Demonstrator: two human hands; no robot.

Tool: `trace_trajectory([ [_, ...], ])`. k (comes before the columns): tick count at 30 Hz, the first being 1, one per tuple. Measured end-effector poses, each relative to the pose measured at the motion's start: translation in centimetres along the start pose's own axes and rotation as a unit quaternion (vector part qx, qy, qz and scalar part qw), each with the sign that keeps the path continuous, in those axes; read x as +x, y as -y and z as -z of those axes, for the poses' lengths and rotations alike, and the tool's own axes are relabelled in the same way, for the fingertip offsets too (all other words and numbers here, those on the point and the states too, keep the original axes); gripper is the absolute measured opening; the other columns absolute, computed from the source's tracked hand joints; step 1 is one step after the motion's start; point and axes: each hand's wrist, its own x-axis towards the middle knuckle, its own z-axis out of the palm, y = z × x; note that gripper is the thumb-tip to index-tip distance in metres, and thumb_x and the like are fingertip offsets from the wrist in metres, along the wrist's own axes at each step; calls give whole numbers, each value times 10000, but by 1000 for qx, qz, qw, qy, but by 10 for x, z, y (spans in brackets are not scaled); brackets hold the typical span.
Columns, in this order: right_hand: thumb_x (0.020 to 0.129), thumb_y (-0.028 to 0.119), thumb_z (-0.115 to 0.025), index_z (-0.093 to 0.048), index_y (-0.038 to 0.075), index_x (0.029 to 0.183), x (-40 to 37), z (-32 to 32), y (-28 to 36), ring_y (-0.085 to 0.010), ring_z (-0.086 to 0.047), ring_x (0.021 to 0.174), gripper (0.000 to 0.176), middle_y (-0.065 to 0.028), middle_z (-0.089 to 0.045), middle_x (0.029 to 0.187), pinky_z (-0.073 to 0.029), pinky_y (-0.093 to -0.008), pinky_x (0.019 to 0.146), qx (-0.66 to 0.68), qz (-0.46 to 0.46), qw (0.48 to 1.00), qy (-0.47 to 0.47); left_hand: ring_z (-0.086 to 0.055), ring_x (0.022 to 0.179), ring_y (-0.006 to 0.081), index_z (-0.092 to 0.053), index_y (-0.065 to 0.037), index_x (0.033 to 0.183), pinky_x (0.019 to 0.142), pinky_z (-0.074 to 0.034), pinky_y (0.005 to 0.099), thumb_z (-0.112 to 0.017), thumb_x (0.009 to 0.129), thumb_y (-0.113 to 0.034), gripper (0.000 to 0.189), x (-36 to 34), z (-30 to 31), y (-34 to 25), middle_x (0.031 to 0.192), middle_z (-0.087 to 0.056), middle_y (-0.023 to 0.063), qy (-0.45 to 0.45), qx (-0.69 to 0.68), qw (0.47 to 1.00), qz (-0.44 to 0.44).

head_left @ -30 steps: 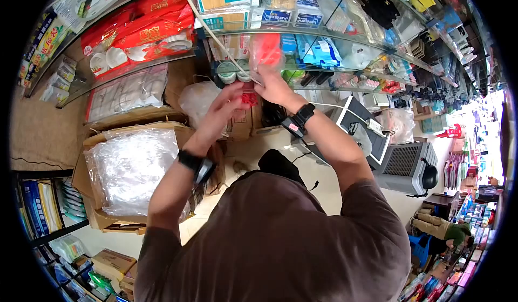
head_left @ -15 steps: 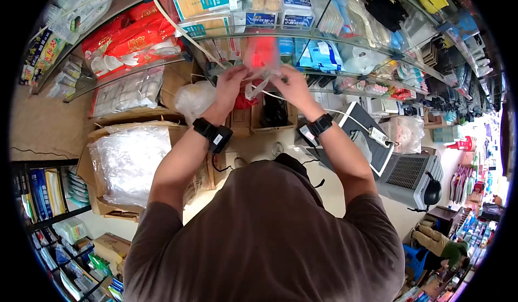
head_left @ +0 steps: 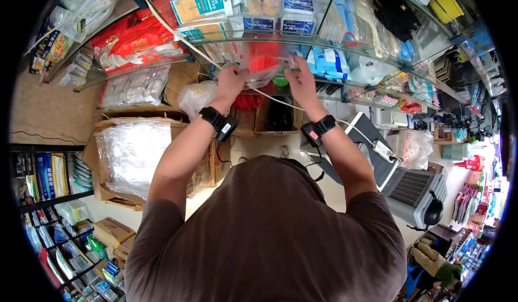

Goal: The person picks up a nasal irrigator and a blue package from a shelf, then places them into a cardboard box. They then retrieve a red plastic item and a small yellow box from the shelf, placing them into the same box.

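A clear plastic bag point(head_left: 261, 77) with something red inside is stretched between my hands at the glass shelf front; its red part is blurred. My left hand point(head_left: 232, 85) is closed on the bag's near left edge. My right hand point(head_left: 303, 86) has its fingers bent at the bag's right edge, thumb and fingertips pinching the film. Just below the bag, near my right fingertips, a round green item point(head_left: 280, 80) shows. Behind the bag, on the shelf, stand tubs with pink and blue lids point(head_left: 263, 0).
Glass shelves point(head_left: 367, 53) hold packaged goods ahead. An open carton with clear plastic wrap point(head_left: 135, 153) stands at left. A white cable point(head_left: 183, 38) crosses the shelf front. A grey appliance point(head_left: 413, 191) stands at right, and a person point(head_left: 440, 264) is at the far lower right.
My hands have moved farther apart, the right one outward to the right, spreading the bag between them. The round green item now shows beneath it. The view has shifted slightly.
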Motion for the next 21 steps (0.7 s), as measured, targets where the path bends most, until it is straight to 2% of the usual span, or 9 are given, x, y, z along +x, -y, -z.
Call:
trace_trajectory([
  [3,948,11,-629,-295,81,1575,2,-4,8,-224,-498,1339,714,-154,-416,1548,-502,-309,956,-25,80,996,24,-686,595,233,-570,19,808,523,-595,371,-589,1014,-298,378,4,-13,-21,730,-626,125,-26,-188,978,92],
  [4,920,8,-640,-225,85,1602,2,-4,13,-277,-356,1468,802,-156,-319,1615,-440,-354,1069,42,42,997,58,-695,620,250,-568,24,819,533,-606,382,-556,1026,-324,405,8,-13,-21,753,-636,140,-32,-194,976,96],
  [7,900,89,-685,-266,44,1568,4,-6,4,-399,-377,1434,790,-209,-355,1575,-305,-462,1194,-79,101,991,28,-713,690,297,-571,44,880,572,-632,403,-475,1058,-373,463,17,-15,-25,813,-661,170,-38,-221,967,122],
  [9,893,143,-707,-276,28,1556,7,-7,-2,-434,-359,1431,799,-235,-358,1564,-307,-483,1190,-117,101,987,36,-714,732,322,-583,63,960,610,-642,402,-443,1076,-365,465,20,-13,-27,843,-668,172,-30,-248,955,157],
  [10,889,170,-718,-280,20,1550,9,-8,-5,-451,-349,1429,806,-248,-360,1558,-308,-493,1189,-136,101,985,40,-712,789,327,-574,71,1012,674,-640,412,-429,1083,-349,450,23,-13,-23,881,-671,179,-27,-285,948,137],
  [12,904,250,-716,-292,-29,1526,11,-13,-18,-464,-338,1436,803,-277,-373,1543,-303,-493,1190,-187,44,981,33,-706,903,338,-557,86,1116,804,-635,433,-402,1097,-317,432,29,-16,-7,957,-677,195,-20,-359,928,97],
  [15,914,356,-705,-319,-85,1487,14,-22,-41,-488,-348,1419,820,-319,-406,1498,-318,-496,1178,-233,-13,971,48,-652,1051,332,-531,68,1208,978,-556,455,-391,1105,-276,385,36,-17,13,1102,-648,190,-15,-473,879,58],
  [18,899,391,-712,-322,-92,1474,15,-31,-55,-495,-385,1377,847,-322,-429,1468,-341,-505,1155,-245,-19,968,52,-603,1054,311,-519,16,1240,987,-538,484,-463,1055,-212,299,40,-20,17,1164,-577,145,-56,-507,858,58],
  [21,891,392,-717,-368,-92,1432,17,-34,-54,-494,-444,1310,805,-312,-479,1406,-376,-511,1111,-249,-4,968,40,-554,1123,303,-505,-25,1293,1015,-509,486,-469,1056,-228,314,38,-19,14,1239,-542,125,-72,-515,852,58],
])
